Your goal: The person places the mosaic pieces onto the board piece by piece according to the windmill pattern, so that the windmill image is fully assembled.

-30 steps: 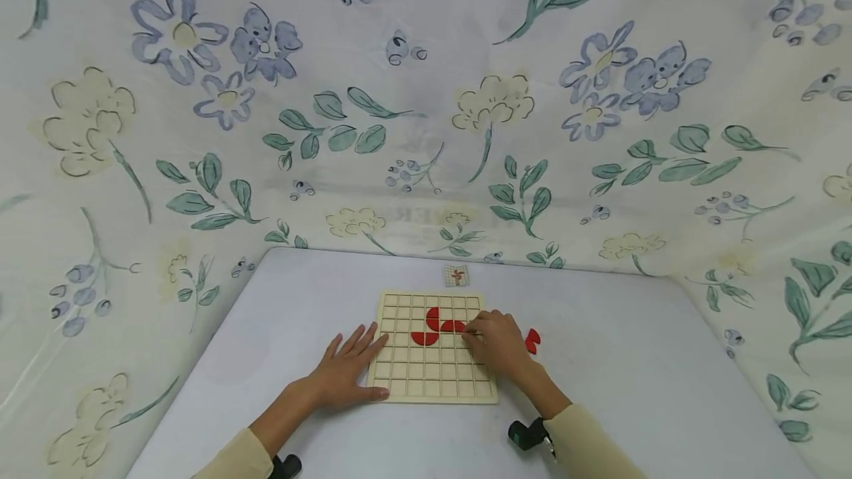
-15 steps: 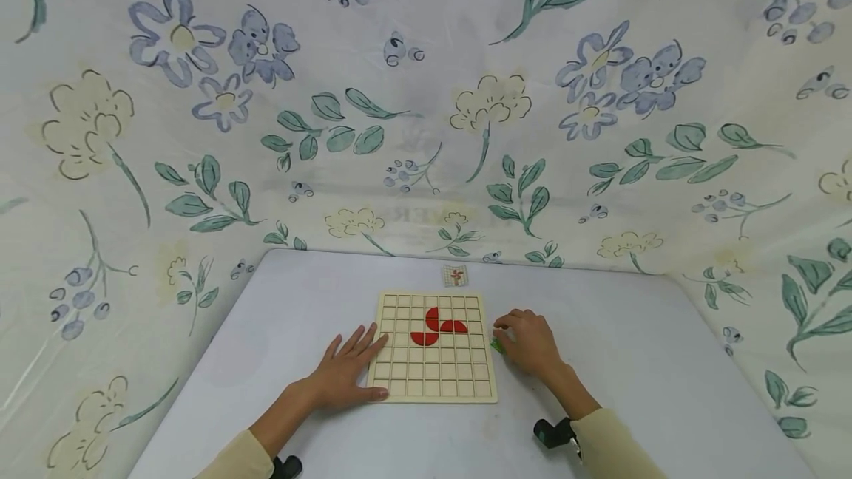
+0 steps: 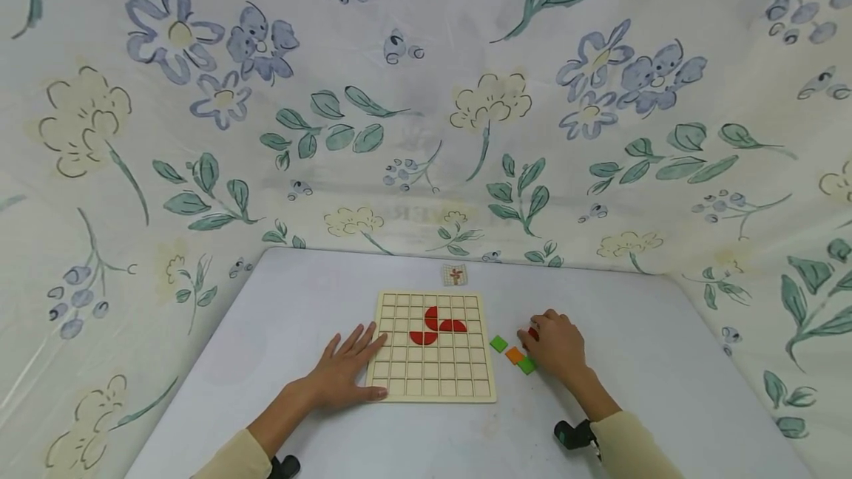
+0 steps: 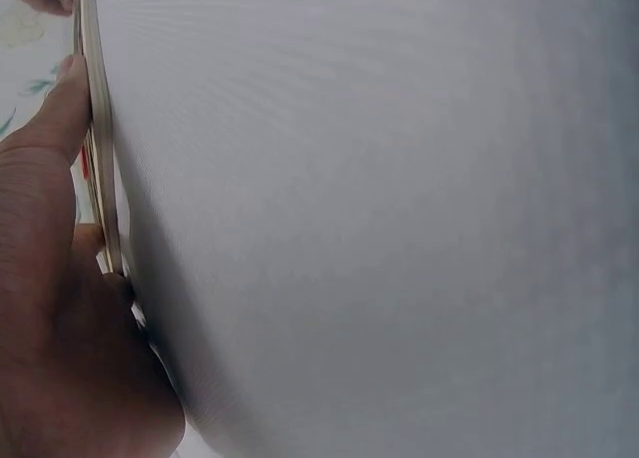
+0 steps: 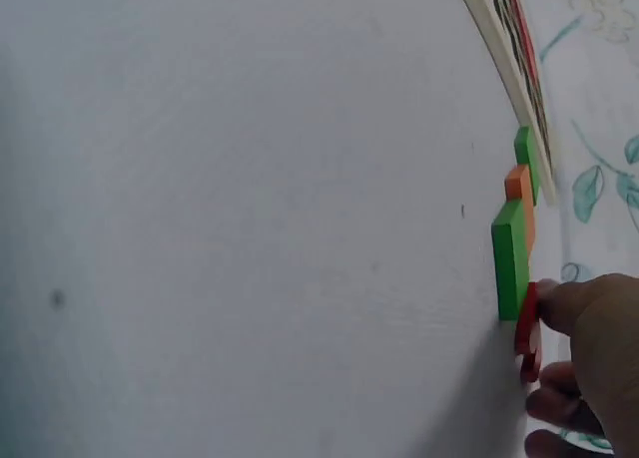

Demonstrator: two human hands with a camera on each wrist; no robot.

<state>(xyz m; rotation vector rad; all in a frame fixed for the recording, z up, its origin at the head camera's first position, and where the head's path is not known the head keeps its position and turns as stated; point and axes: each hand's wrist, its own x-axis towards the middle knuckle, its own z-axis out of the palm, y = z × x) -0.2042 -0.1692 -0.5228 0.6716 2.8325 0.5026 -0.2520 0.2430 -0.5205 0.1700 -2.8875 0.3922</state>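
Note:
A pale wooden grid board [image 3: 435, 383] lies on the white table with several red quarter-circle tiles [image 3: 453, 326] set in its upper middle. My left hand [image 3: 339, 373] rests spread along the board's left edge, its thumb and fingertips on the rim. To the right of the board, my right hand [image 3: 558, 344] has its fingers curled at loose red quarter-circle tiles [image 3: 533, 333]. In the right wrist view the thumb presses one red tile [image 5: 528, 313], with the fingers bent close beside it. The hand partly hides these tiles.
Two green square tiles [image 3: 498, 344] and an orange square tile [image 3: 515, 355] lie between the board and my right hand. A small patterned card [image 3: 455, 275] sits behind the board. Floral cloth [image 3: 426, 191] hangs beyond the table's back edge.
My right hand has moved right from the board's edge, past the green and orange tiles now uncovered, to the loose red tiles. My left hand and the red tiles on the board stay put.

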